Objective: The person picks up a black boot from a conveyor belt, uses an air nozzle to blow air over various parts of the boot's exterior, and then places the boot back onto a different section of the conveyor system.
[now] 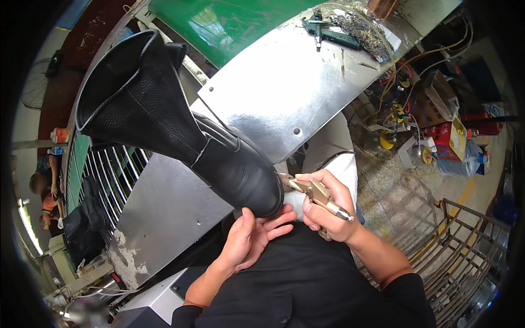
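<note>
A black leather boot point(235, 169) lies across the metal plates, its wide shaft at the upper left and its rounded toe pointing towards me. My left hand point(247, 240) cups the toe end from below, thumb against one side and the other fingers stretched loosely beneath it. In my right hand point(334, 205) is a brass-coloured spray gun point(321, 195), gripped with the fingers wrapped round its body. Its nozzle points at the right side of the toe, close to the edge of the sole; whether the two touch, I cannot tell. The boot's underside is hidden.
A green gun-shaped tool point(333, 35) lies on the far silver plate point(268, 104). Another black boot point(85, 218) stands by a wire rack point(112, 186) on the left. Hoses and boxes crowd the right side, above a rusty metal rack point(465, 246). A green surface point(235, 24) lies beyond.
</note>
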Demonstrator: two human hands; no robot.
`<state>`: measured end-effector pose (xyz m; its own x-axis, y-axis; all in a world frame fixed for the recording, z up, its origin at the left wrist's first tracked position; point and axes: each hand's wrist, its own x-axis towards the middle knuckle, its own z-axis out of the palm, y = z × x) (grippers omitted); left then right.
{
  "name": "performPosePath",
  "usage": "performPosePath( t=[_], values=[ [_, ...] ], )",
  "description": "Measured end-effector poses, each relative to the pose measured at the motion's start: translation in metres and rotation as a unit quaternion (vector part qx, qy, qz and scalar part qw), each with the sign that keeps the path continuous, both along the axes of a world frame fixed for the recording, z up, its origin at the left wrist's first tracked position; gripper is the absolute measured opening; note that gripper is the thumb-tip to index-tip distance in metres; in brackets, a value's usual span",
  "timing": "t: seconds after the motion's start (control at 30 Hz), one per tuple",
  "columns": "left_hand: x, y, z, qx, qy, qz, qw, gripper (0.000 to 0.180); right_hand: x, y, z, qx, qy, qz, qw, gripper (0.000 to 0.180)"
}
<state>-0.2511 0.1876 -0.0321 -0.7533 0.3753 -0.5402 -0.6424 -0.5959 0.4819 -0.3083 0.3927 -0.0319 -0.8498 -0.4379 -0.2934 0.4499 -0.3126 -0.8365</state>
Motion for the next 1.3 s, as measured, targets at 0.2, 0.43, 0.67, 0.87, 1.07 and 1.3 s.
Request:
performPosePath(
  t=[0.2,0.43,0.67,0.87,1.07,1.3],
  values=[
    [-0.038,0.035,-0.004,0.09,0.013,-0.034,0.995,0.077,0.002,0.018,0.018,0.013,0.006,-0.083,0.996,0.044],
    [-0.098,0.077,-0.006,0.153,0.092,-0.059,0.982,0.089,-0.012,0.002,-0.003,0.077,0.168,-0.238,0.954,0.042],
    [-0.127,0.059,-0.016,-0.05,0.172,-0.186,0.966,0.075,-0.029,-0.02,-0.023,0.082,0.234,-0.272,0.93,0.042],
    [-0.085,-0.113,0.067,-0.612,0.331,-0.184,0.694,0.043,-0.055,-0.004,-0.027,0.038,0.14,-0.258,0.955,0.035],
    [-0.088,-0.141,0.039,-0.524,0.487,0.142,0.684,0.075,-0.095,-0.018,-0.031,-0.054,0.13,-0.263,0.955,0.032],
    [-0.135,-0.061,0.036,-0.383,0.39,0.401,0.735,0.048,-0.052,-0.056,-0.049,0.095,0.237,-0.229,0.939,0.037]
  ],
)
